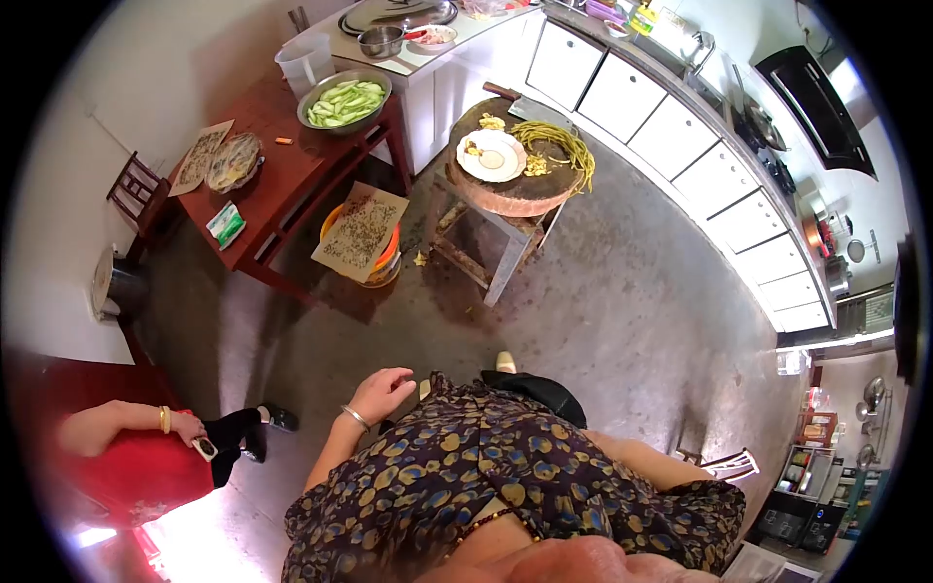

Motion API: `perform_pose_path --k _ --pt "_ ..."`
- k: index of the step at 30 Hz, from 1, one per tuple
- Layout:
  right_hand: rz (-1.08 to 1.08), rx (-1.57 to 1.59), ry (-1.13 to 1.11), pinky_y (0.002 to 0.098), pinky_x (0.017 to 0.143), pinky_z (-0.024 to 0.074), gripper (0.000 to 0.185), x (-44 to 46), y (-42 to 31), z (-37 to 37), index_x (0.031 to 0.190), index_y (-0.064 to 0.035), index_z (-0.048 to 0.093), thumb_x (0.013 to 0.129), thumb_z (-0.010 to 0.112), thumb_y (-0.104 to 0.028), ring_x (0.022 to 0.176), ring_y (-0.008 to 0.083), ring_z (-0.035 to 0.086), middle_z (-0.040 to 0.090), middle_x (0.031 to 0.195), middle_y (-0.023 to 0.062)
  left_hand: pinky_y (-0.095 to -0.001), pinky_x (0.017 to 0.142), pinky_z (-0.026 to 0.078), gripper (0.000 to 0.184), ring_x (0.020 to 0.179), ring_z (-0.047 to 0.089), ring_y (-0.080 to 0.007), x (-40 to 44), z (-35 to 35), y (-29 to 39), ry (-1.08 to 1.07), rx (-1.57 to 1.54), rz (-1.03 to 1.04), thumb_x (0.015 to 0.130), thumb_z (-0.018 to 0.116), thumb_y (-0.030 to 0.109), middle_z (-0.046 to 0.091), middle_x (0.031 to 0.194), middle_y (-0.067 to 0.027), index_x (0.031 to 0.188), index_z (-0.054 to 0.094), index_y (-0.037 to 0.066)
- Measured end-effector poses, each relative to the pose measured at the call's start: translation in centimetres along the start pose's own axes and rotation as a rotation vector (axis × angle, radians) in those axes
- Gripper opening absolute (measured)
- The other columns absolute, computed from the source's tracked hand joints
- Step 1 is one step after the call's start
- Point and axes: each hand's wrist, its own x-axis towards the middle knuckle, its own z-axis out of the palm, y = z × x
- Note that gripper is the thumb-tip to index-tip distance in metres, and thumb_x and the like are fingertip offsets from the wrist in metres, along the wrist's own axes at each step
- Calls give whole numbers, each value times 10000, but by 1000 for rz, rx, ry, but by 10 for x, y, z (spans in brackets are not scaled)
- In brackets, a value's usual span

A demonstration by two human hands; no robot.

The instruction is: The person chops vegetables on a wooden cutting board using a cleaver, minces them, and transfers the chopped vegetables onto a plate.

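Observation:
My left hand [382, 394] hangs beside my patterned blouse, a silver bangle at its wrist. Its fingers are loosely stretched out and nothing is in them. My right forearm [646, 461] runs inward behind the blouse, which hides my right hand. Ahead stands a round wooden chopping block [520, 205] on a stool. On it are a white plate [492, 155] with a few yellow pieces, long green beans [569, 151], small yellow bits [535, 166] and a cleaver [535, 109] at the back edge.
A red table [277, 199] at left bears a metal bowl of sliced green vegetable [346, 103] and a plastic jug [307, 63]. Cardboard [360, 231] lies over an orange bucket [388, 265]. White cabinets [661, 126] line the right. A person in red [136, 476] holds a phone at left.

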Motion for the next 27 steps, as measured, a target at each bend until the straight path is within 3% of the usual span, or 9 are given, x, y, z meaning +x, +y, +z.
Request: perform_pose_path --k 3,7,9,13,18,27 --pt "-54 -109 -45 423 931 452 473 -1 6 -32 1192 -29 548 898 489 -394 1119 383 553 598 1157 233 -337 813 501 377 916 638 -238 21 13 15 43 -61 -41 881 614 334 670 1037 -120 1117 654 42" --pt "-28 -116 -61 428 904 469 461 13 76 -64 1174 -54 574 873 520 -398 1068 380 585 627 1109 218 -316 767 511 347 841 651 -202 64 46 25 131 -198 -113 875 635 293 689 962 -107 1095 661 27" --pt "-51 -229 32 435 863 485 398 67 194 -42 1131 -79 607 868 527 -367 1015 373 612 653 1064 194 -299 744 510 328 799 648 -166 97 59 40 162 -257 -145 883 632 264 701 901 -80 1091 659 10" --pt "-87 -81 134 432 847 490 386 -3 194 -126 1123 -93 617 860 527 -362 1005 374 617 656 1065 198 -244 665 491 272 718 599 -86 175 87 124 155 -506 -86 905 612 206 679 851 -23 1072 659 -4" --pt "13 186 230 419 834 491 365 -37 251 -173 1099 -82 620 860 527 -342 985 367 613 652 1029 197 -224 662 494 243 754 599 -82 279 114 192 150 -455 1 934 589 162 669 874 -32 1109 636 0" --pt "84 509 472 396 812 488 307 -45 297 -264 1070 -78 606 868 529 -295 952 332 607 642 998 173 -221 694 508 240 804 617 -83 387 119 282 119 -473 -5 937 588 162 668 893 -26 1105 638 -2"
